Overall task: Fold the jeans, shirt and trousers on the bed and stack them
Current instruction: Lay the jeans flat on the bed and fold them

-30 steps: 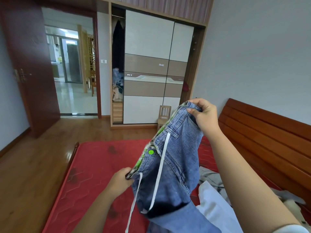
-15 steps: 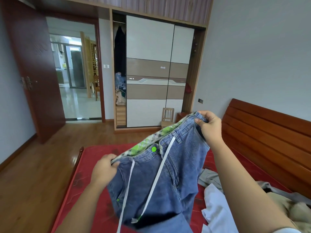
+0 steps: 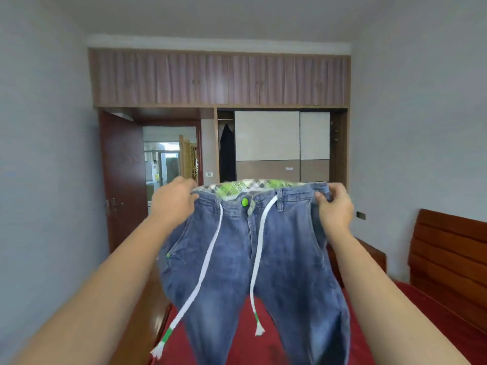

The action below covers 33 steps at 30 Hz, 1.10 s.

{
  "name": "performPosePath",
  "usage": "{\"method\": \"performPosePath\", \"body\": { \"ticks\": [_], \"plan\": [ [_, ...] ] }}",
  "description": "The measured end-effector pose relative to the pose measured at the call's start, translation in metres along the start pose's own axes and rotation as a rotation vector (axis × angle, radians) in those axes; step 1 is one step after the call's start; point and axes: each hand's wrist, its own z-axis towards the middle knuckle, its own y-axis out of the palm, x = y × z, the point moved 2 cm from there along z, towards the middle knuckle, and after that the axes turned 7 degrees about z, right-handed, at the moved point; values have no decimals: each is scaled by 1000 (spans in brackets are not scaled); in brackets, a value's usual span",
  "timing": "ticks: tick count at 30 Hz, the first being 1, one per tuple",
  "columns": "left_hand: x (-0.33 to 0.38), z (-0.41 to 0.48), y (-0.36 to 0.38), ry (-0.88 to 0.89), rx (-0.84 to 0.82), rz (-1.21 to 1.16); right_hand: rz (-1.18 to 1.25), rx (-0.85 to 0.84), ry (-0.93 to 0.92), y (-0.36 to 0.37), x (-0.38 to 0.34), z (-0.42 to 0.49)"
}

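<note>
Both arms reach forward at chest height. The left hand (image 3: 172, 204) grips the left end of the waistband of the jeans (image 3: 263, 259), fingers curled over the top edge. The right hand (image 3: 334, 209) pinches the right end, thumb on the front face and fingers behind. The waistband is pulled nearly level between them.

The jeans hang front-facing in the air above the bed (image 3: 421, 325), legs dropping out of view at the bottom edge. Whether the cuffs touch the bed cannot be told. The fabric is blue denim with a green plaid lining (image 3: 253, 186) showing along the top and a green button (image 3: 244, 202) at the fly. A white drawstring (image 3: 208, 259) falls in two tails with green-banded, frayed ends.

Surface: the bed has a red cover with dark patches. A slatted red-brown wooden headboard (image 3: 453, 259) stands at the right, and a low wooden cabinet (image 3: 369, 256) sits just beside it against the wall.

Room: pale grey walls. The far wall carries a built-in wardrobe (image 3: 282, 146) with white and brown sliding panels. Its left section is open, with a dark garment (image 3: 227, 151) hanging inside. A row of wood-grain upper cabinets (image 3: 218, 77) runs above. Left of the wardrobe a dark red door (image 3: 122, 175) stands open onto a bright further room (image 3: 166, 164). A wall socket (image 3: 361, 215) sits on the right wall.
</note>
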Motion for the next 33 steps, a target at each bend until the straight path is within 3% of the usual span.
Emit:
{"method": "performPosePath", "body": {
  "ticks": [3, 7, 11, 19, 23, 28, 33],
  "plan": [
    [-11, -8, 14, 15, -247, 92, -104, -154, 10, 12, 14, -12],
    [-27, -6, 16, -190, -304, -256, -47, -156, 44, 27, 20, -21],
    [-27, 1, 5, -343, -346, -519, -53, -280, 1, 46, 17, -29],
    [10, -18, 11, -664, -523, -1049, 141, -382, -66, 71, 0, -66],
    [38, -27, 24, -743, -599, -1357, 269, -460, -126, 79, -17, -90],
    [63, -39, 12, -710, -553, -1554, 423, -503, -39, 80, -19, -103],
    [66, -66, -1, -403, -470, -1553, 631, -560, 127, 63, -17, -98]
  ]
}}
